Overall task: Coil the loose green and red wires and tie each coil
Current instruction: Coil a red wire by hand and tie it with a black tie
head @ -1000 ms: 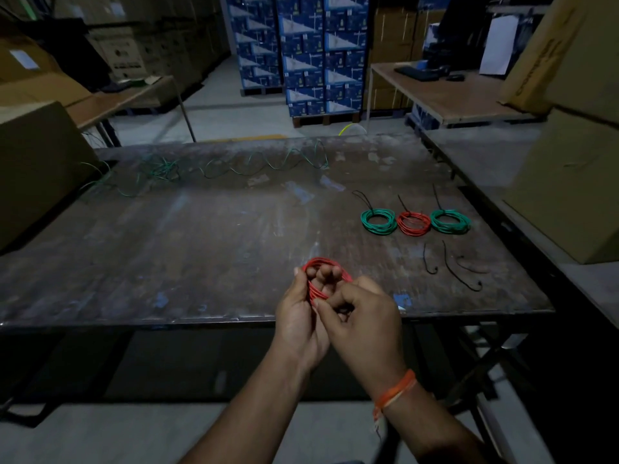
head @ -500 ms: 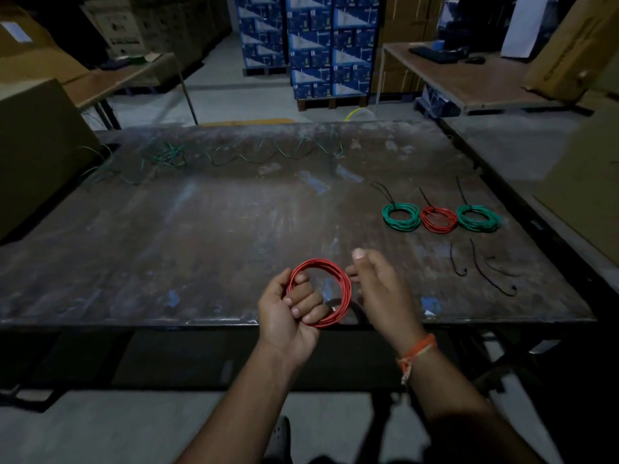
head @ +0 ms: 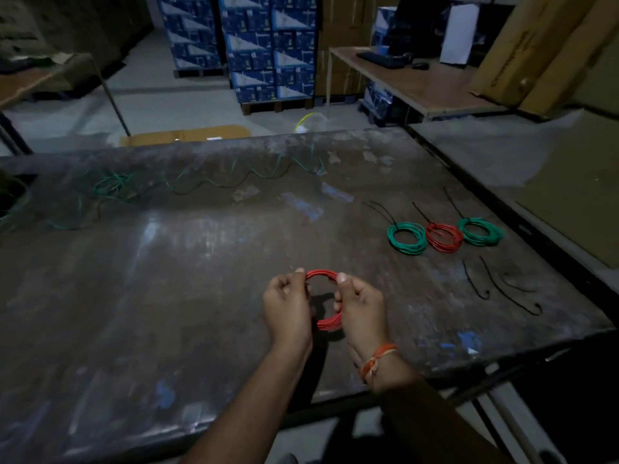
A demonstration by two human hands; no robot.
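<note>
- both hands hold one red coil [head: 322, 275] up above the near middle of the desk [head: 167, 296]: the left hand [head: 288, 304] pinches its left side with curled fingers, and the right hand [head: 360, 308] grips its right side, thumb up against the top of the loop.
- only the coil's top arc and a lower stretch between the two hands show; the rest is hidden behind the fingers.
- an orange wrist band [head: 376, 358] sits on the right wrist.
- three finished coils lie in a row toward the far right of the desk, touching or nearly so: a green coil [head: 407, 238], a red tied coil [head: 444, 237] and another green coil at the right end [head: 480, 232], each with a dark tie tail sticking out away from the viewer.
- loose black ties [head: 502, 288] lie on the desk just nearer than that row.
- loose green wire [head: 207, 177] straggles along the far edge of the desk, bunching at the left.
- stacked blue boxes [head: 268, 45] stand on the floor beyond.
</note>
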